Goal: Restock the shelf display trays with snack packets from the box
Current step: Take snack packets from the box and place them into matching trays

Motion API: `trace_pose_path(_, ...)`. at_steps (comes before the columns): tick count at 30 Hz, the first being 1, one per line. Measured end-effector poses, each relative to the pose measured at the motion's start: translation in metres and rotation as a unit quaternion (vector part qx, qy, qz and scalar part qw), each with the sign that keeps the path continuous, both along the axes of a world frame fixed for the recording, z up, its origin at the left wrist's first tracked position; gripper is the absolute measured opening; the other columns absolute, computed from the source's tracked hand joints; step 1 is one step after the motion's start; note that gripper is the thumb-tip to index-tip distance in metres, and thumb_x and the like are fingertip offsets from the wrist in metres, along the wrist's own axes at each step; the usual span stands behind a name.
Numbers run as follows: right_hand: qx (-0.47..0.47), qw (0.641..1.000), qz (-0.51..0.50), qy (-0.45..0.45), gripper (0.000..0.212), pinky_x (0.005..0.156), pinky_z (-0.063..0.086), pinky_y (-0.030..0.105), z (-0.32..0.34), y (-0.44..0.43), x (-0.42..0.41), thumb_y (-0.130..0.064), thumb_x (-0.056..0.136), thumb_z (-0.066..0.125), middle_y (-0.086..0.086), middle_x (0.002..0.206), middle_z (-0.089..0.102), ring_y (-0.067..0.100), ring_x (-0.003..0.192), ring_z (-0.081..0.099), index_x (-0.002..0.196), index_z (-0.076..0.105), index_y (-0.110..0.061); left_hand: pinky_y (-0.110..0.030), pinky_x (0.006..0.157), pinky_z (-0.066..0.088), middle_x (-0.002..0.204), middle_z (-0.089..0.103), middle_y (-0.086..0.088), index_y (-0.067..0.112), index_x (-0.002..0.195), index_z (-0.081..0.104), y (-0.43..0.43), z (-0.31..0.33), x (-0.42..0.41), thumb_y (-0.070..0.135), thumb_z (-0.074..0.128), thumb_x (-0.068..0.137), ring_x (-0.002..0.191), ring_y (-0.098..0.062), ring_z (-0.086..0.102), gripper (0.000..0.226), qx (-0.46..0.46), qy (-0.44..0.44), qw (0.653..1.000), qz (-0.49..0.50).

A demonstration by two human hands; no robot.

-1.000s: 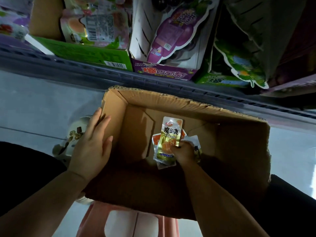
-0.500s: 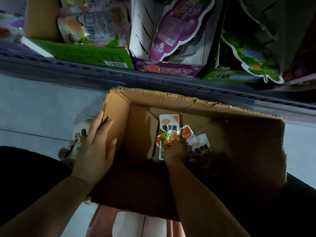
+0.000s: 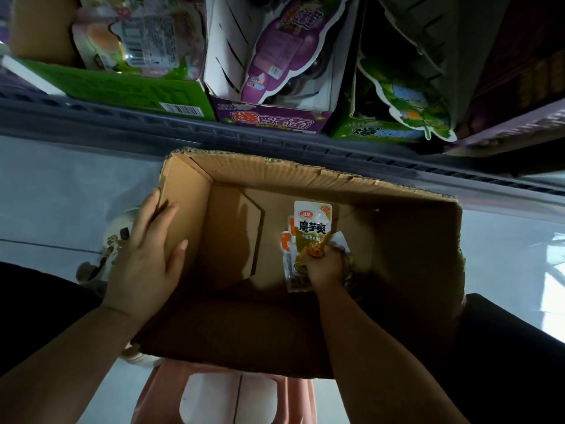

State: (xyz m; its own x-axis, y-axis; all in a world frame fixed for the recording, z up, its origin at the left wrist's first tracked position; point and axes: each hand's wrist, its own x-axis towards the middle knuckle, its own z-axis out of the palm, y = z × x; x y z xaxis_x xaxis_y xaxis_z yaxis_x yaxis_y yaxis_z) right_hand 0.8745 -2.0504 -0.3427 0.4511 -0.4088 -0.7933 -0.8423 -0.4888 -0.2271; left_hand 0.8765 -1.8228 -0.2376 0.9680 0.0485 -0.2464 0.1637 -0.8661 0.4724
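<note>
Left hand (image 3: pixel 143 264) and right hand (image 3: pixel 324 267) bare, forearms bare up to the frame edge. Black garment (image 3: pixel 36 307) over the leg at lower left, same black cloth at lower right. Pale shoe (image 3: pixel 117 240) at left with dark patterned patches, partly hidden, detail too blurred to read.

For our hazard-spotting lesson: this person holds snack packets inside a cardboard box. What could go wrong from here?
1. The right hand grips several snack packets by their lower ends, fanned unevenly; one could slip out during the lift.
2. The cardboard box looks wider than the pink stool under it, with the left hand flat against its side; it might tip if that hand leaves.
</note>
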Motion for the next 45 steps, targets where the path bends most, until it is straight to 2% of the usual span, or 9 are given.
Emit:
trace_pose_path(8, -0.047, 0.999, -0.019, 0.016, 0.053, 0.103, 0.037, 0.04, -0.01, -0.021, 0.0, -0.025, 0.081, 0.062, 0.016, 0.135, 0.044, 0.035, 0.124, 0.042, 0.127, 0.043, -0.008, -0.052, 0.081, 0.046, 0.148, 0.023, -0.02, -0.004, 0.131, 0.043, 0.0, -0.004, 0.0, 0.001, 0.06, 0.082, 0.125, -0.043, 0.039, 0.052, 0.017, 0.002, 1.0, -0.011)
trace_pose_path(11, -0.085, 0.996, 0.004, 0.012, 0.074, 0.11, 0.024, 0.047, -0.012, -0.017, 0.002, -0.033, 0.077, 0.067, 0.017, 0.145, 0.025, 0.036, 0.134, 0.023, 0.136, 0.03, -0.009, -0.054, 0.078, 0.046, 0.146, 0.027, -0.023, -0.005, 0.128, 0.045, 0.001, -0.005, -0.001, -0.002, 0.062, 0.08, 0.122, -0.045, 0.041, 0.052, 0.021, -0.004, 0.999, -0.026)
trace_pose_path(13, -0.099, 0.995, 0.024, -0.002, 0.082, 0.112, 0.018, 0.045, -0.012, -0.015, 0.003, -0.036, 0.074, 0.069, 0.017, 0.144, 0.026, 0.035, 0.135, 0.022, 0.138, 0.025, -0.011, -0.055, 0.077, 0.046, 0.145, 0.027, -0.023, -0.005, 0.128, 0.045, 0.002, -0.006, 0.0, -0.003, 0.063, 0.079, 0.122, -0.045, 0.04, 0.052, 0.02, -0.002, 0.999, -0.027)
trace_pose_path(17, -0.091, 0.996, 0.012, -0.02, 0.074, 0.109, 0.02, 0.042, -0.018, -0.016, 0.008, -0.035, 0.07, 0.073, 0.013, 0.134, 0.041, 0.032, 0.129, 0.032, 0.129, 0.035, -0.012, -0.057, 0.079, 0.045, 0.146, 0.027, -0.022, -0.005, 0.129, 0.045, 0.001, -0.005, 0.0, -0.002, 0.062, 0.08, 0.123, -0.044, 0.04, 0.051, 0.022, 0.001, 1.0, -0.017)
trace_pose_path(21, -0.041, 0.999, 0.003, 0.004, 0.053, 0.089, 0.041, 0.028, -0.017, -0.017, 0.014, -0.027, 0.074, 0.073, 0.013, 0.122, 0.056, 0.03, 0.116, 0.05, 0.118, 0.053, -0.003, -0.057, 0.077, 0.046, 0.145, 0.029, -0.023, -0.005, 0.127, 0.047, 0.002, -0.005, 0.0, -0.003, 0.064, 0.078, 0.121, -0.045, 0.043, 0.052, 0.024, 0.0, 0.999, -0.023)
trace_pose_path(24, 0.005, 1.0, -0.026, 0.009, 0.044, 0.083, 0.048, 0.03, -0.014, -0.016, 0.017, -0.019, 0.075, 0.074, 0.016, 0.115, 0.063, 0.029, 0.105, 0.061, 0.113, 0.06, -0.002, -0.055, 0.082, 0.045, 0.147, 0.026, -0.021, -0.004, 0.129, 0.045, 0.002, -0.005, 0.0, -0.001, 0.062, 0.08, 0.123, -0.043, 0.041, 0.052, 0.02, 0.002, 1.0, -0.016)
trace_pose_path(38, 0.072, 0.994, -0.078, -0.008, 0.041, 0.086, 0.045, 0.03, 0.016, -0.014, 0.012, -0.004, 0.079, 0.068, 0.019, 0.121, 0.06, 0.03, 0.111, 0.058, 0.118, 0.057, 0.002, -0.052, 0.079, 0.047, 0.146, 0.027, -0.023, -0.005, 0.127, 0.048, 0.002, -0.003, 0.0, -0.001, 0.063, 0.08, 0.117, -0.045, 0.047, 0.05, 0.023, 0.006, 0.999, -0.035)
trace_pose_path(41, 0.105, 0.989, -0.107, -0.012, 0.044, 0.08, 0.042, 0.025, 0.041, -0.017, 0.01, -0.003, 0.079, 0.067, 0.018, 0.123, 0.058, 0.029, 0.113, 0.056, 0.121, 0.054, 0.002, -0.048, 0.086, 0.045, 0.152, 0.016, -0.011, 0.002, 0.134, 0.041, 0.001, 0.002, -0.002, 0.008, 0.058, 0.085, 0.116, -0.039, 0.05, 0.052, 0.026, 0.016, 0.999, -0.02)
trace_pose_path(45, 0.125, 0.991, -0.043, -0.032, 0.043, 0.077, 0.047, 0.025, 0.084, -0.018, 0.011, -0.013, 0.074, 0.074, 0.012, 0.113, 0.064, 0.024, 0.101, 0.061, 0.113, 0.06, -0.003, -0.045, 0.102, 0.031, 0.155, 0.004, -0.003, 0.011, 0.141, 0.03, 0.0, 0.011, -0.002, 0.024, 0.051, 0.09, 0.133, -0.032, 0.032, 0.057, 0.05, 0.035, 0.997, -0.038)
